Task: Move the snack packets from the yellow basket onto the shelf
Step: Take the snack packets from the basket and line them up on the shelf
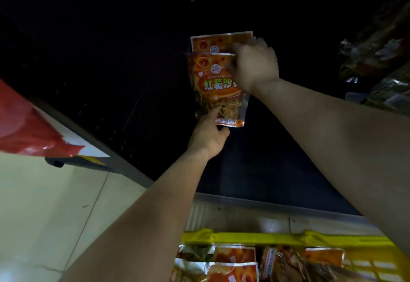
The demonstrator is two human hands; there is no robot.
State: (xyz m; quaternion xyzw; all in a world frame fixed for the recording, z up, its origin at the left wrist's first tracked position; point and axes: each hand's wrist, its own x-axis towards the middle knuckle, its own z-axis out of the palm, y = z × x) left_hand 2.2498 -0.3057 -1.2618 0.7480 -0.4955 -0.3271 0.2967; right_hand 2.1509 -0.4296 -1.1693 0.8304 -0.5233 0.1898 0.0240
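Item in hand: front packet (213, 86), upright on the dark shelf (255, 171), overlapping a rear packet (213, 42) at its 12 o'clock. Your right hand (255, 66) curls its fingers over the top edge at 2 o'clock, and your left hand (207, 136) pinches the bottom edge at 6 o'clock. Step, by judgement: seating this packet in its row; next, release both hands without tipping it, then reach to the yellow basket (244, 238) at 6 o'clock, where more packets (235, 255) lie.
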